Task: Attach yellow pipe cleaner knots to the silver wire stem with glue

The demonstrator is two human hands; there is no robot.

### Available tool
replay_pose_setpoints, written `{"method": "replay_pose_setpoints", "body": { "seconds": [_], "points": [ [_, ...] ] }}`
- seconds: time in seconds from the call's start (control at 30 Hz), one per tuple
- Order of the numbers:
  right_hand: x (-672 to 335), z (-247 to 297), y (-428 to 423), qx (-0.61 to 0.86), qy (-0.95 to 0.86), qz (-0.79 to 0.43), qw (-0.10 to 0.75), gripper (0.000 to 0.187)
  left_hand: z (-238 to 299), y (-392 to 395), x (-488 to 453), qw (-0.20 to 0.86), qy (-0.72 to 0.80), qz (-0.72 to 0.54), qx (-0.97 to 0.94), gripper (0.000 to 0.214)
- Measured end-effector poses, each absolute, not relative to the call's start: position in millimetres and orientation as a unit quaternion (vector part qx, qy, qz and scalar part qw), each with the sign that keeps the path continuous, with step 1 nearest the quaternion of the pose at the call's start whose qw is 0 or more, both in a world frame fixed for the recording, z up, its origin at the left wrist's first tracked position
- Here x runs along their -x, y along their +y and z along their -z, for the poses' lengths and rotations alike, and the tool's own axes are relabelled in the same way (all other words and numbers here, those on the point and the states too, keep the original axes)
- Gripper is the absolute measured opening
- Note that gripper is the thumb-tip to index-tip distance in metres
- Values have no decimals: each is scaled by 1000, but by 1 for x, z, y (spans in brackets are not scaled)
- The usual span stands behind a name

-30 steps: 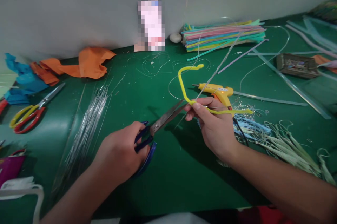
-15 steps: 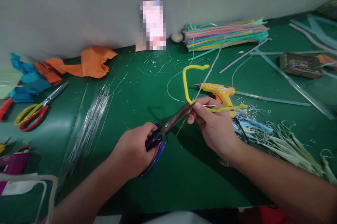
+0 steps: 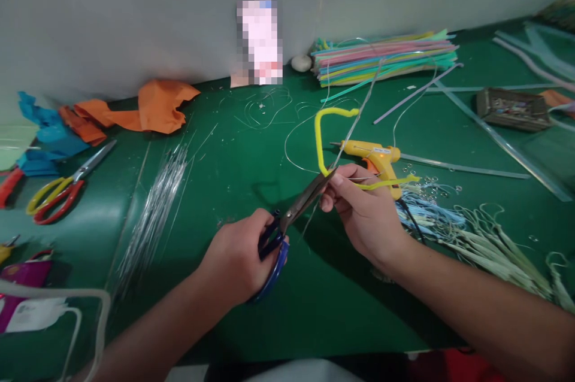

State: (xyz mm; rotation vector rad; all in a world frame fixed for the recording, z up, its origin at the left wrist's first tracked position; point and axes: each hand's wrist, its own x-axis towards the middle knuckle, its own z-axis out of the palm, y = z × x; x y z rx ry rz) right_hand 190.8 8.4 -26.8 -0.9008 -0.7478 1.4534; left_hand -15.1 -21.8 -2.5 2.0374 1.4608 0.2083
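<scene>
Raised over a flat green bench (image 3: 323, 316), working two-handed.
Gripping blue-handled metal scissors (image 3: 294, 214) in the left hand (image 3: 238, 253); pinching in the right hand (image 3: 363, 208), close beside the blade tips, a fuzzy yellow rod (image 3: 318, 136), already bent, and thin twisted silvery wire (image 3: 368, 94), seemingly not yet snipped through, with long ends left.

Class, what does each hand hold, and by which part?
The left hand holds blue-handled scissors by their handles. The right hand pinches a bent yellow stem near its lower corner, along with thin strands.
</scene>
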Motion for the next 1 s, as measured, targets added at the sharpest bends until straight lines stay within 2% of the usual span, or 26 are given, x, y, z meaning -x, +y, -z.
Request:
{"method": "replay_pose_setpoints", "body": {
  "seconds": [0.47,0.77,0.9,1.0],
  "points": [
    [-189,27,7,381,-337,-605,613,13,3,-27,16,237,523,-131,-808,15],
    [-189,30,10,404,-318,-600,613,12,-4,-27,23,114,506,-115,-847,23],
    [-189,32,12,422,-304,-579,628,14,-12,-24,28,138,546,-80,-823,28],
    [-190,31,14,440,-295,-548,647,15,-23,-16,42,178,598,-21,-781,23]
  ]
}}
